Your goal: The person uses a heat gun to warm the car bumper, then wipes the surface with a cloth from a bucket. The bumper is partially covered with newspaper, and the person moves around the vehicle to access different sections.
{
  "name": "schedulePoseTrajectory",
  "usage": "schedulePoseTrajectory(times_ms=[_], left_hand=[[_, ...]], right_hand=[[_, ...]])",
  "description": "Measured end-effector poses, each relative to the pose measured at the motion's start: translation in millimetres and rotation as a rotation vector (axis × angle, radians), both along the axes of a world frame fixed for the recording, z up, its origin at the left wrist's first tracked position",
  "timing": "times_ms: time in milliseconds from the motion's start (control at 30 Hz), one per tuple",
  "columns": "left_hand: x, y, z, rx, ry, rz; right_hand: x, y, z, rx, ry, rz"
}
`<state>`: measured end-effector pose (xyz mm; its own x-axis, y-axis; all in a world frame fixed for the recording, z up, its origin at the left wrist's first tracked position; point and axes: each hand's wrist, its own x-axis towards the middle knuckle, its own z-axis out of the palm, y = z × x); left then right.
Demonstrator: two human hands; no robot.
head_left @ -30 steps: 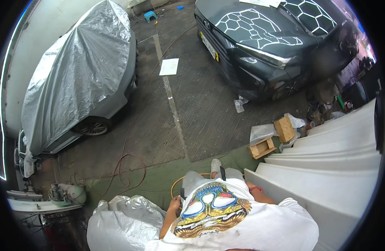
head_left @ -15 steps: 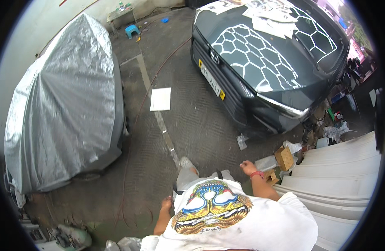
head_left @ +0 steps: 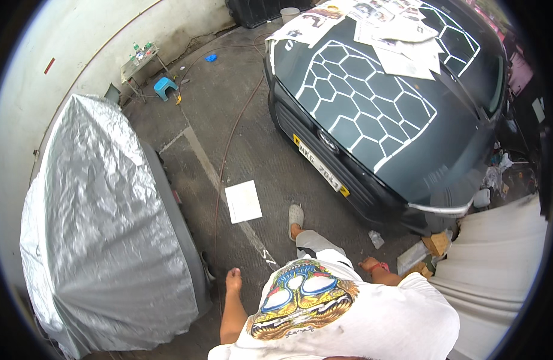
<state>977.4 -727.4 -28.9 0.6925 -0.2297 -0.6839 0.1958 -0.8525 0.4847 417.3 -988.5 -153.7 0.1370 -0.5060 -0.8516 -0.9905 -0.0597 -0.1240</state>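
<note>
My left hand [head_left: 234,280] hangs beside my body with its fingers curled in and nothing visible in them. On the other side, my right hand [head_left: 369,264], with a red band at the wrist, hangs loosely with its fingers somewhat apart and holds nothing I can see. Neither hand touches anything. Ahead on the floor lies a flat white square sheet [head_left: 243,201]. To the right stands a dark car [head_left: 408,162] whose hood carries a white hexagon tape pattern [head_left: 366,99]. Newspaper sheets [head_left: 408,57] lie on the hood and against the windshield.
A vehicle under a silver cover [head_left: 108,228] stands at left. A red hose [head_left: 228,150] runs along the floor. A blue stool [head_left: 165,88] stands by a small table [head_left: 138,65] with bottles. Cardboard boxes [head_left: 436,243] and a pale ribbed sheet [head_left: 498,258] are at right.
I have stepped forward; one sandalled foot now shows ahead. The view has shifted, and the car and the covered vehicle appear nearer. My left hand has swung forward. Both hands still hold nothing visible.
</note>
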Motion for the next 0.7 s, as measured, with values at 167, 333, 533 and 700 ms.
schedulePoseTrajectory(times_ms=[167, 333, 533, 700], left_hand=[[64, -60, -10, 0.131, 0.176, -0.193], [125, -141, -27, 0.15, 0.236, -0.034], [254, -247, -55, 0.123, 0.232, 0.006], [422, -354, -108, 0.396, 0.146, -0.388]], right_hand=[[158, -129, 37, -0.21, -0.204, -0.22], [358, -344, 113, -0.321, -0.331, -0.07], [571, -529, 173, -0.405, -0.561, -0.156], [682, -585, 152, -0.368, -0.554, -0.205]])
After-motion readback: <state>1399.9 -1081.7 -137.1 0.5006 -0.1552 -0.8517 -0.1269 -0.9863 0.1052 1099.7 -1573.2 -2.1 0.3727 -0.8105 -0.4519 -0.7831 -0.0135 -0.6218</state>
